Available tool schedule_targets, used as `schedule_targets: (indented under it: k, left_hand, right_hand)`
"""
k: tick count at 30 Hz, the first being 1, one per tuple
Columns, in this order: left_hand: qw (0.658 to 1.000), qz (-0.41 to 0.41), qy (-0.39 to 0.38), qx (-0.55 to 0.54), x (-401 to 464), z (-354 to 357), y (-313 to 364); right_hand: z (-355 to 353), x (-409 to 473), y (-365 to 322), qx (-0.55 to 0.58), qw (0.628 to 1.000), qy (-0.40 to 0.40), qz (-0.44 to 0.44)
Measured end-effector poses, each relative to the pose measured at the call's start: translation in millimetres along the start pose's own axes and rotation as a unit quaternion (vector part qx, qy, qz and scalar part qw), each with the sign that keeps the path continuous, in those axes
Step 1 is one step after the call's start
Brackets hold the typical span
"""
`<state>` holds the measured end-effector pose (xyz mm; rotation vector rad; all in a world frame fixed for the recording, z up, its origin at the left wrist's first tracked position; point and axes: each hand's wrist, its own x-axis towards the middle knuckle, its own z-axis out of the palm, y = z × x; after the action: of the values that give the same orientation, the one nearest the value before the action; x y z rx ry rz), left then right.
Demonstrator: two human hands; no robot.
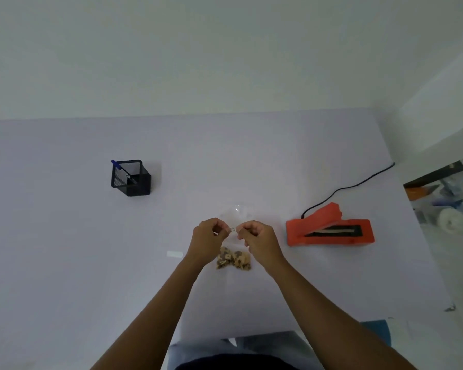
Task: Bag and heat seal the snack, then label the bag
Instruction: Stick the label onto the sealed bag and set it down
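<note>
Your left hand and right hand meet over the table, well to the left of the sealer. Each has its fingers curled and pinches the top edge of the clear bag; the two pinches sit close together with a small bit of plastic showing between them.

The bag is nearly invisible against the table, so its outline is hard to follow. As far as you can see, its long axis runs away from you: the mouth end lies at or beyond your fingertips, and the snack sits bunched at the near end, just below your hands, between your wrists.

The sealer lies with its long axis left to right. Its arm is raised, hinged at the left and opening toward the right, and the sealing strip is exposed. Its cord leads off the far right table edge.

A small white label lies flat, well left of the sealer and just left of your left wrist. Far left of the sealer stands a black mesh cup with a blue pen leaning in it.
</note>
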<state>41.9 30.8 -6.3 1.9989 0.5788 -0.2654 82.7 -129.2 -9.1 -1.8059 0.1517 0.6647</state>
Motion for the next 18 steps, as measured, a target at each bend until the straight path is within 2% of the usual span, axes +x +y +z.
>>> schedule_targets:
  k: [10,18]
  left_hand:
    - [0.998,-0.034,0.002,0.054,31.8,30.2,-28.2]
    - [0.993,-0.03,0.005,0.111,45.1,39.7,-39.1]
  right_hand:
    - [5.7,42.7,36.8,-0.17,0.985,0.011,0.019]
    - [13.9,53.7,43.7,-0.239,0.969,0.036,0.046]
